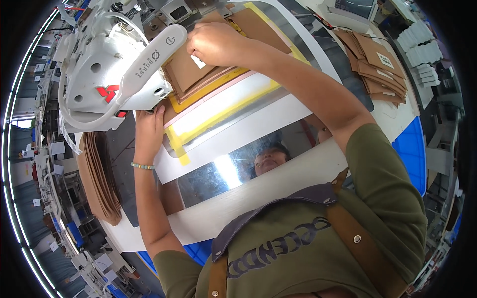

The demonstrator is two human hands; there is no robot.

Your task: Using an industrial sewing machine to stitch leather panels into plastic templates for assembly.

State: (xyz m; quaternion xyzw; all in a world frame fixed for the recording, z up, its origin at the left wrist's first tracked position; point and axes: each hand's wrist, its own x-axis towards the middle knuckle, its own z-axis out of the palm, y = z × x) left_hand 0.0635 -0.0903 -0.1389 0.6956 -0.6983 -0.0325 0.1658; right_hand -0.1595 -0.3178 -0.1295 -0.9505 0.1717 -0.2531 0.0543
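Note:
A brown leather-like piece [186,69] lies under the head of a white sewing machine [112,69], on a clear template edged with yellow tape [218,111]. My right hand [211,42] pinches a small white label [198,61] against the brown piece, fingers closed on it. My left hand [149,131], a bead bracelet on its wrist, presses flat on the template's left edge just below the machine head.
A stack of brown pieces [102,179] hangs off the table's left side. More brown pieces with white labels [377,64] are piled at the right. The white table [278,119] has a shiny metal strip [218,174]. White stacks [422,44] sit at far right.

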